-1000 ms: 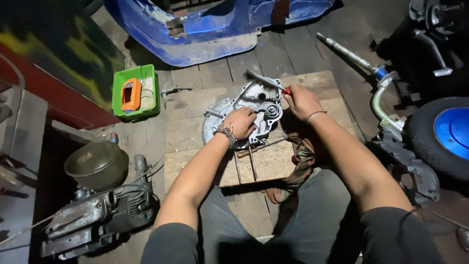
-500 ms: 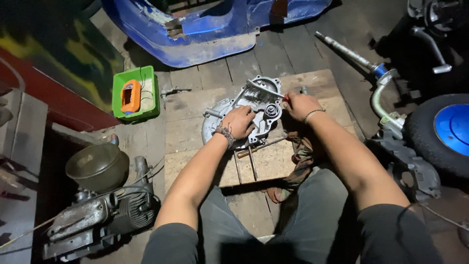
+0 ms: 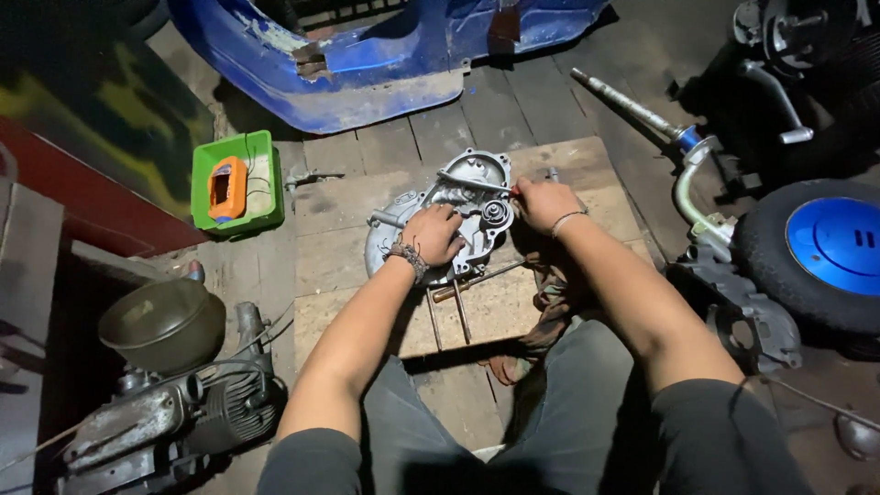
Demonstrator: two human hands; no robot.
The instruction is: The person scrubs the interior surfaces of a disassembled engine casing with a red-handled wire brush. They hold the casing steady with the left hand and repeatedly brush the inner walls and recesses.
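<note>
Dim workshop flooring of dark wooden planks fills the view, and on it lies a pale wooden board (image 3: 568, 174) that serves as the work surface. On the board, near its middle, rests a grey metal engine casing (image 3: 463, 197), lying flat with its open side up and a round bearing seat showing toward its right. The left hand (image 3: 434, 234) presses down on the lower part of the casing, fingers curled over its edge, a beaded band on the wrist. The right hand (image 3: 543, 202) is clenched around the end of a slim metal tool (image 3: 472, 181), which reaches leftward across the top of the casing. Two thin metal rods (image 3: 447, 316) lie on the board just below the casing, and a brownish rag (image 3: 550, 293) is bunched at the board's right edge beside the person's knee. Left of the board sits a green plastic tray (image 3: 266, 179) with an orange block inside it. Farther down on the left stand a rounded metal bowl (image 3: 160, 321) and a dirty engine (image 3: 174, 412) with fins. A blue scooter body panel (image 3: 367, 82) spans the top of the view, and on the right are a black tyre with a blue wheel (image 3: 839, 243) and a long steel fork tube (image 3: 632, 105).
</note>
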